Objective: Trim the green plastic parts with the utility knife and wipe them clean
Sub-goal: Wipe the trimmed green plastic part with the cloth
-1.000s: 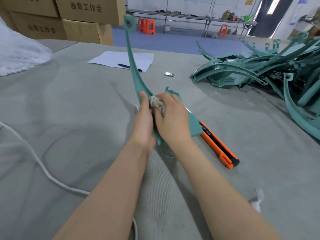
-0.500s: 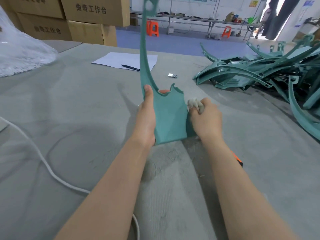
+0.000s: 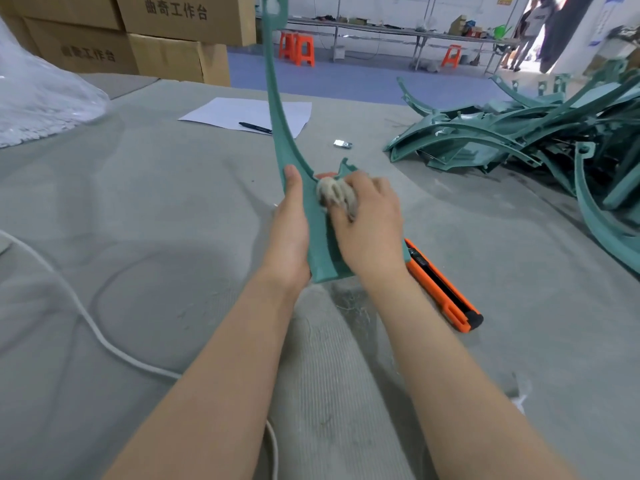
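Back came the right hand [image 3: 367,223] from the edge, fingers curled round a grubby grey cloth wad [image 3: 334,197], onto the long curved green plastic part [image 3: 277,116]. The left hand [image 3: 291,233] gripped it upright, thumb in front. The orange utility knife [image 3: 443,289] lay idle, so this looked like wiping.

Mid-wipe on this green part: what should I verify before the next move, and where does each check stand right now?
1. Left hand grips the green part at its wide end: ok.
2. Right hand holds the rag against the part's face: ok.
3. Utility knife lies on the table, in neither hand: ok.
4. Knife blade retracted: cannot tell, its front end is hidden behind the part.
5. Part wiped clean: cannot tell.
6. Pile of green parts lies to the right: ok.
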Tool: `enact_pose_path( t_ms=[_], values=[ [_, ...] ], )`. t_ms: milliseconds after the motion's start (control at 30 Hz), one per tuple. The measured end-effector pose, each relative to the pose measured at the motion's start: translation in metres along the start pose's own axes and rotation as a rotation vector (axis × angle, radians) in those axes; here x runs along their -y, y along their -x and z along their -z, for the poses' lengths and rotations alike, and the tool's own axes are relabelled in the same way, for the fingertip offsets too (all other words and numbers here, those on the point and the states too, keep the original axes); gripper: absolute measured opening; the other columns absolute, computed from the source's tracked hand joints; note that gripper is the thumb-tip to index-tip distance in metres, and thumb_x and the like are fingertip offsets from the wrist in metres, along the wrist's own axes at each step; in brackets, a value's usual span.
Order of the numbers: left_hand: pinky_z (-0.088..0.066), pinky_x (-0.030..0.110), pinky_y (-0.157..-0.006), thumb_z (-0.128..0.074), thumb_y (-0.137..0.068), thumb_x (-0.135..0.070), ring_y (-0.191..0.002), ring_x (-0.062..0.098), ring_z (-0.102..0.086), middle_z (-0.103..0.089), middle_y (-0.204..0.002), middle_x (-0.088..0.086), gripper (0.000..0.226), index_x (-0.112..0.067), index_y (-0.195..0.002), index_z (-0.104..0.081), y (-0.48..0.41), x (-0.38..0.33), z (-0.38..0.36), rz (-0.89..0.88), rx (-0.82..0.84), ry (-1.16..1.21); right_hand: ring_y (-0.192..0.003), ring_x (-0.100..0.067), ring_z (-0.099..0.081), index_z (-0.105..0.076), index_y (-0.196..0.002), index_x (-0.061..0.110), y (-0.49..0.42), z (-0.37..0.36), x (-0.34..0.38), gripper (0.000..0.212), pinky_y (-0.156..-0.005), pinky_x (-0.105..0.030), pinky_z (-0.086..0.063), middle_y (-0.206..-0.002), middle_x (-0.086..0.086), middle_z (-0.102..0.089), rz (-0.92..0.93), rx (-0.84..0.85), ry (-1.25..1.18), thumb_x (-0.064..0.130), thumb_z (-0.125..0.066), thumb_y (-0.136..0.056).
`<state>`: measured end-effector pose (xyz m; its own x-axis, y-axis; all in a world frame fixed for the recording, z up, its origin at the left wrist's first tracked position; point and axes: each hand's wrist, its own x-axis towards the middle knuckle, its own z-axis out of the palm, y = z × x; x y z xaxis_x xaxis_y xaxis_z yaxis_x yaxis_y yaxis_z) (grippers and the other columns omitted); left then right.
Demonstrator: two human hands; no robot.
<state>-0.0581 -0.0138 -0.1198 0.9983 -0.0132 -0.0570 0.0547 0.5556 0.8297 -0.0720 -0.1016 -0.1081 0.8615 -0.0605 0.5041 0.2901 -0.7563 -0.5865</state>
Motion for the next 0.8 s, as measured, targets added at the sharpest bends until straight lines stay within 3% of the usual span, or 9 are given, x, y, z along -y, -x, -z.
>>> enact_pose_path(
  t_ms=[133, 233, 300, 400, 467, 667, 800],
  values=[
    [-0.052, 0.036, -0.087, -0.029, -0.097, -0.061, -0.094, 0.022, -0.066, -0.069, -0.102, 0.007, 0.056, -0.022, -0.094, -0.068, 0.001, 0.004, -0.007, -0.015, 0.011, -0.039, -0.099, -0.037, -0.049, -0.055, -0.100, 0.006, -0.002, 0.004, -0.003, 0.012, -0.082, -0.045, -0.038, -0.104, -0.017, -0.055, -0.062, -0.103, -0.011, 0.008, -0.054, -0.089],
    [-0.053, 0.024, -0.074, -0.033, -0.096, -0.061, -0.086, 0.015, -0.064, -0.064, -0.084, 0.000, 0.051, -0.019, -0.095, -0.062, 0.001, 0.005, -0.004, -0.001, 0.018, 0.043, -0.101, -0.036, -0.053, -0.059, -0.115, 0.006, 0.010, -0.009, 0.016, 0.031, -0.084, -0.046, -0.041, -0.108, -0.014, -0.059, 0.078, 0.004, -0.097, 0.004, -0.052, -0.085],
    [-0.053, 0.018, -0.066, -0.034, -0.096, -0.059, -0.079, 0.010, -0.062, -0.059, -0.078, -0.002, 0.048, -0.019, -0.090, -0.059, 0.003, 0.004, -0.002, 0.020, 0.030, 0.102, -0.100, -0.037, -0.053, -0.057, -0.116, 0.006, 0.010, -0.013, 0.019, 0.029, -0.083, -0.047, -0.041, -0.108, -0.014, -0.058, 0.090, 0.047, -0.087, 0.007, -0.053, -0.087],
    [-0.056, 0.027, -0.077, -0.033, -0.096, -0.061, -0.093, 0.019, -0.069, -0.071, -0.101, 0.009, 0.057, -0.014, -0.104, -0.066, 0.003, 0.007, -0.006, 0.040, -0.050, 0.004, -0.096, -0.038, -0.051, -0.050, -0.093, 0.008, 0.001, -0.011, 0.007, 0.004, -0.078, -0.046, -0.038, -0.101, -0.017, -0.056, 0.022, -0.015, -0.083, 0.008, -0.052, -0.090],
    [-0.056, 0.032, -0.080, -0.033, -0.096, -0.062, -0.097, 0.022, -0.069, -0.071, -0.108, 0.011, 0.060, -0.014, -0.109, -0.067, 0.003, 0.008, -0.010, 0.070, -0.066, -0.022, -0.091, -0.038, -0.051, -0.040, -0.085, 0.013, -0.002, -0.009, 0.002, 0.014, -0.076, -0.048, -0.038, -0.096, -0.017, -0.055, -0.007, -0.054, -0.093, 0.008, -0.052, -0.090],
    [-0.057, 0.028, -0.064, -0.033, -0.095, -0.064, -0.085, 0.021, -0.071, -0.072, -0.094, 0.007, 0.060, -0.017, -0.102, -0.068, -0.004, 0.013, -0.004, 0.071, -0.088, -0.009, -0.090, -0.037, -0.051, -0.044, -0.090, 0.012, -0.002, -0.014, -0.006, 0.009, -0.074, -0.043, -0.037, -0.099, -0.018, -0.055, -0.026, -0.027, -0.051, 0.013, -0.053, -0.092],
    [-0.055, 0.030, -0.073, -0.030, -0.097, -0.062, -0.084, 0.019, -0.069, -0.072, -0.092, 0.004, 0.056, -0.022, -0.090, -0.069, -0.004, 0.014, -0.005, 0.044, -0.070, -0.016, -0.095, -0.036, -0.049, -0.040, -0.090, 0.014, -0.004, -0.007, -0.018, 0.012, -0.077, -0.042, -0.036, -0.104, -0.018, -0.054, -0.147, -0.009, 0.001, 0.013, -0.051, -0.093]
  ],
)
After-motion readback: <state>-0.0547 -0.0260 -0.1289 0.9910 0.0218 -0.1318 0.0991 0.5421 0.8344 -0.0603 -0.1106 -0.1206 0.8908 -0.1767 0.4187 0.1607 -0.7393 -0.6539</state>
